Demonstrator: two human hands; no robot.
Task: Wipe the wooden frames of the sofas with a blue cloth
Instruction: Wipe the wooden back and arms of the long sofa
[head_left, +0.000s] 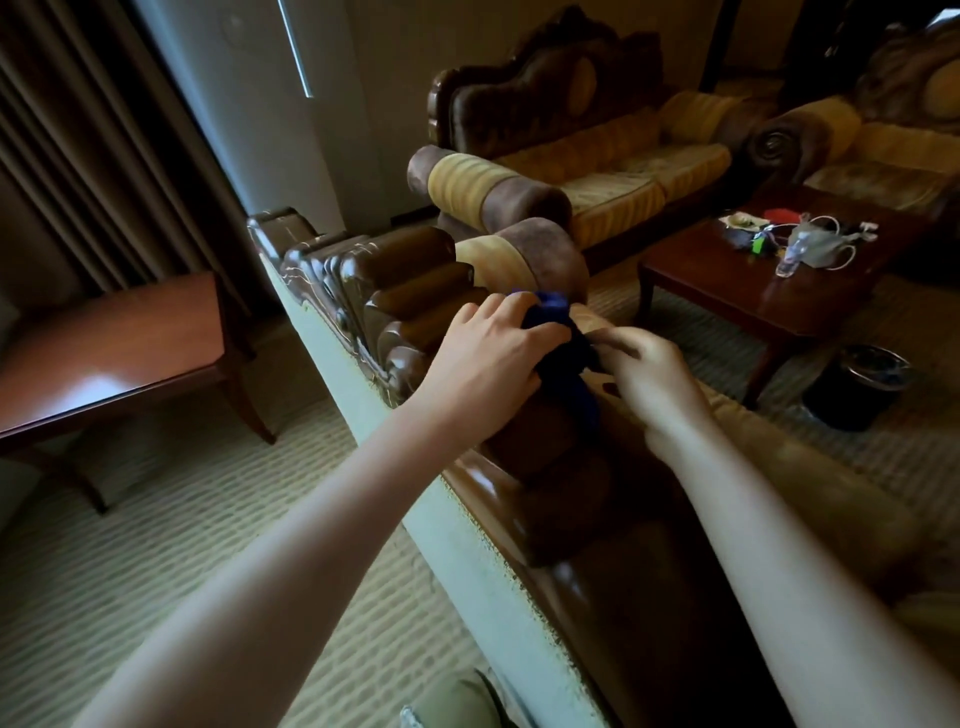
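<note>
The cloth (558, 332) is dark blue. The frame (415, 291) is glossy dark brown wood with carved ridges, and its back panel (467, 514) is pale green-white. The sofas (597, 156) have yellow striped cushions and brown velvet parts. The carpet (182, 519) is beige with small woven lines. The bench (753, 280) is red-brown. The bin (857, 387) is black. The curtain (78, 130) is brown with vertical folds.

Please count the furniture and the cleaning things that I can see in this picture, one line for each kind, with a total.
Sofas: 3 (near one, far one, right one)
Tables: 2 (coffee table, side table)
Blue cloth: 1
Dark bin: 1
Total: 7
</note>
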